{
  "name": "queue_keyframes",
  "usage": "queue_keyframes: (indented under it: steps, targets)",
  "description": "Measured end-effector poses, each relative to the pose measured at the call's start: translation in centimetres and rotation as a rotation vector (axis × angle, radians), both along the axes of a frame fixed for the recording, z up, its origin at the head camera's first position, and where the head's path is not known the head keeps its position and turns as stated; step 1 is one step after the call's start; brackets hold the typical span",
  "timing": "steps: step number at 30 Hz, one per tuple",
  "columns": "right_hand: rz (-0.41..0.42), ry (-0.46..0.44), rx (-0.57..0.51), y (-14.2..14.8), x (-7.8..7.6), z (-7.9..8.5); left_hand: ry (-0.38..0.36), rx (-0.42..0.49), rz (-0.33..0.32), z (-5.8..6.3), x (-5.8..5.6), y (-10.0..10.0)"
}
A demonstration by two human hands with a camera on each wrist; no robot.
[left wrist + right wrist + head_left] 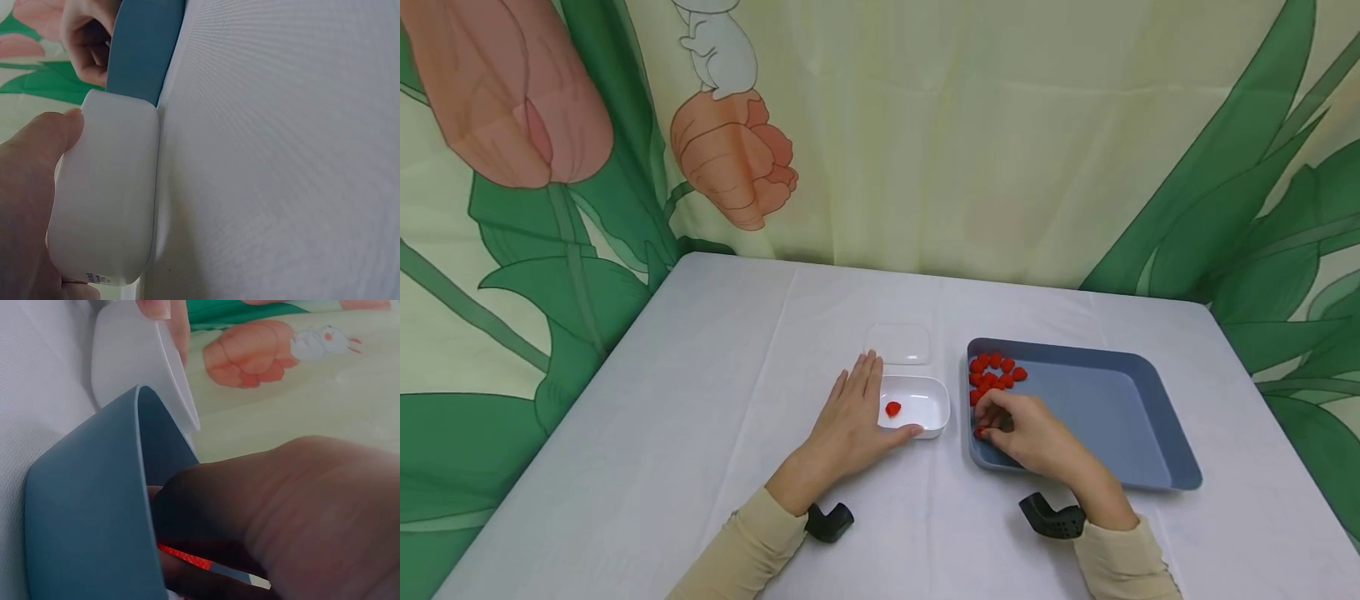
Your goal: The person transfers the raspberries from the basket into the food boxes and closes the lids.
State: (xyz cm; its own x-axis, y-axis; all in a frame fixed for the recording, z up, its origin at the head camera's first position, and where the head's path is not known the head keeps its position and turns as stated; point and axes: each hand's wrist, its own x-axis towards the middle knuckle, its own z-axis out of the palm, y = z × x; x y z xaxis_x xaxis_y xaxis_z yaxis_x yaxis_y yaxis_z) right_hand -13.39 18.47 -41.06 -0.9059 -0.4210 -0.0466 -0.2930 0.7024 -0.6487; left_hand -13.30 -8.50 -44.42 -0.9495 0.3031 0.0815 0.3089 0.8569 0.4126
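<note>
So the white box [928, 407] sits upright on the desk [625, 467], short of the far edge, with one bumpy red piece [892, 409] inside. Left hand [850, 417] rests along its left side, thumb on the near rim. Blue-grey tray [1090, 408] lies flat just beside it, toward the desk's far right corner. More red bits [989, 379] are bunched along its left wall, and the right hand [1033, 433] is pinching another little red one [979, 432] near that wall.
</note>
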Motion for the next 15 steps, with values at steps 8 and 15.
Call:
queue_keyframes:
  steps: [8, 15]
  targets:
    - [-0.017, 0.012, -0.035, 0.25, 0.1, 0.63, -0.014, -0.007, 0.0, 0.1, 0.1, -0.04]
    - [-0.059, 0.069, -0.073, 0.66, 0.03, 0.88, -0.011, -0.005, -0.004, 0.15, 0.01, -0.08]
